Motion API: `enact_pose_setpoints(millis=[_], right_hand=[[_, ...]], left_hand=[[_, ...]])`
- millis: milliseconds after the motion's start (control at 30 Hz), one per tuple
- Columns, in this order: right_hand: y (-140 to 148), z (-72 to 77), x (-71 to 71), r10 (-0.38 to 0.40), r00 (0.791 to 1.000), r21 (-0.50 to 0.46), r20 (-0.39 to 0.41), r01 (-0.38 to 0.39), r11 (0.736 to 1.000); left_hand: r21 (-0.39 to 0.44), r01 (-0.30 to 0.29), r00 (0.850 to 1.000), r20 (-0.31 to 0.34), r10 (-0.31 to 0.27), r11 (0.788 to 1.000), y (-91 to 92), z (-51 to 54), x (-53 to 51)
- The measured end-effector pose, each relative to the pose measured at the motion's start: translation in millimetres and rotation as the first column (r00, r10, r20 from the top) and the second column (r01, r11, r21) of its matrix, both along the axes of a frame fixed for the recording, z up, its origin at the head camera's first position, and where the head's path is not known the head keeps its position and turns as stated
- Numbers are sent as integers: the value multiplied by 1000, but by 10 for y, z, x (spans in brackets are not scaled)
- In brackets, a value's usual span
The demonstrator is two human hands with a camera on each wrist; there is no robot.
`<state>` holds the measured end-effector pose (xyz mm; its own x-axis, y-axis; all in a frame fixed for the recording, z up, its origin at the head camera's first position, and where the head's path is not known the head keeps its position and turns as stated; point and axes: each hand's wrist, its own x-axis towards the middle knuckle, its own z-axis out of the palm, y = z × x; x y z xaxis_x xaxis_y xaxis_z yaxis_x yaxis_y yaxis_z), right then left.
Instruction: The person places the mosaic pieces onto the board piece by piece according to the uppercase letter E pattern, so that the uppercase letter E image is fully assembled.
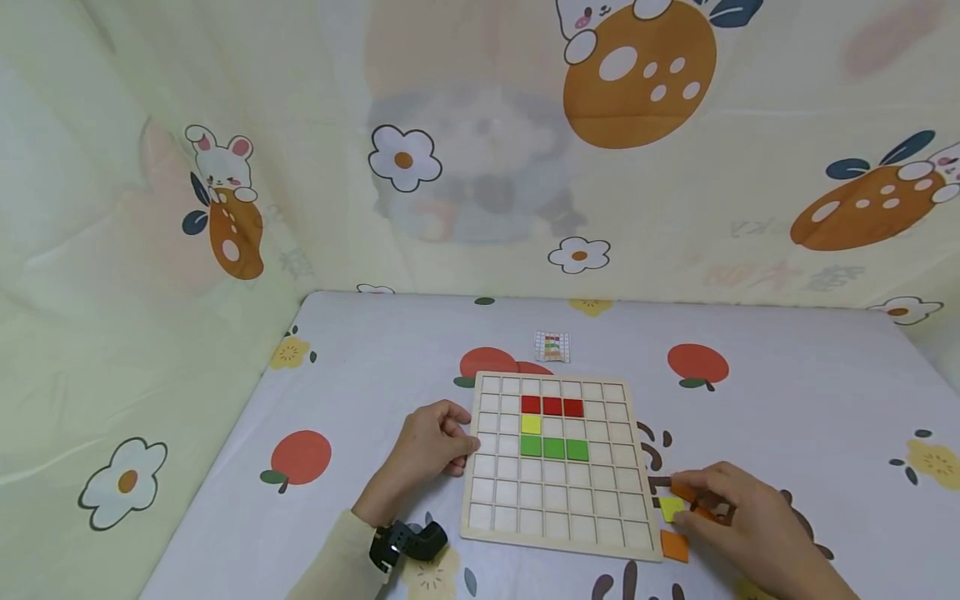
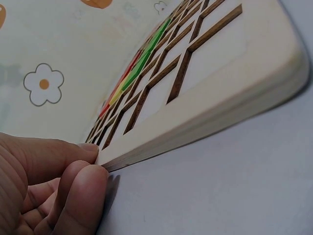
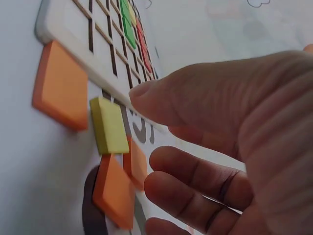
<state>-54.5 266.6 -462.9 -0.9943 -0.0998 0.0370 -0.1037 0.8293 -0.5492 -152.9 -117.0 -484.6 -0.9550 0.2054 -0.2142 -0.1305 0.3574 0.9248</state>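
One yellow tile [image 1: 671, 509] and three orange tiles [image 1: 674, 547] lie near the parted right hand [image 1: 742, 521]; left hand [image 1: 426, 442] pinches one board [image 1: 557, 497].

A grid board [image 1: 551, 472] with inset tiles [image 1: 554, 447] lies on the desk [image 1: 787, 417], a card [image 1: 552, 346] beyond its far edge and loose tiles [image 1: 674, 547] by the near part of its right edge.

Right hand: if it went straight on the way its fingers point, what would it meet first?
Likely the loose yellow tile, perhaps the orange tile close by; depth is hard to judge.
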Motion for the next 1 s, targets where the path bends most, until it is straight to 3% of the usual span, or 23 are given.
enact_pose_setpoints(millis=[200,533,833,1000], right_hand=[[69,-58,39,-21,1000,2,3,21,1000],[63,-170,23,58,994,-27,-97,-60,998],[-3,-118,-88,89,995,45,55,-91,995],[-42,-90,-153,56,986,60,154,-66,996]], left_hand=[[-10,3,1000,-2,-3,1000,-1,-13,0],[-17,4,1000,-8,-4,1000,-4,-21,-11],[-8,9,1000,-13,-9,1000,-5,-23,-3],[-3,8,1000,-11,-8,1000,-6,-15,-3]])
